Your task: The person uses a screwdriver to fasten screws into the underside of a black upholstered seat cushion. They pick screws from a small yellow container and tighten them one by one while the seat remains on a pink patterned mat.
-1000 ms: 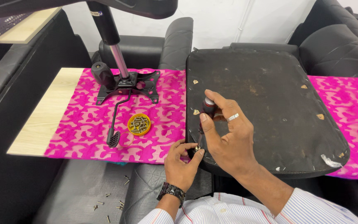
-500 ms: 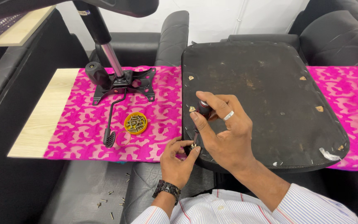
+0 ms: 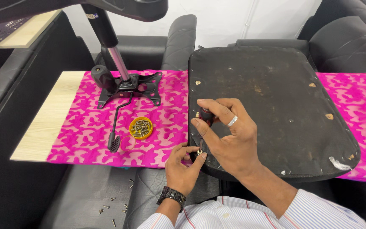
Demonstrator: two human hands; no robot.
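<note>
- One wooden board (image 3: 47, 116) is seen at far left, partly covered by a pink patterned cloth (image 3: 166, 123).
- A black chair mechanism (image 3: 126, 87) with a chrome gas cylinder (image 3: 117, 63) is stood on the cloth; its lever (image 3: 117, 123) is extended toward the near edge.
- A small yellow dish (image 3: 140, 128) filled with screws is placed just beside the lever, on the cloth.
- Loose screws (image 3: 113, 208) are scattered on the black surface below the board.
- The left hand (image 3: 183, 167), with a watch at the wrist, is set at the near edge of the seat base; its fingertips are pinched narrowly around a small screw (image 3: 200, 151).
- The right hand (image 3: 229, 140), ringed, is closed around a dark-handled screwdriver (image 3: 204, 123), held nearly upright with its tip on the screw.
- A black seat base (image 3: 272, 106), underside up, is laid across the cloth, with staples along its rim and small torn patches on its surface.
</note>
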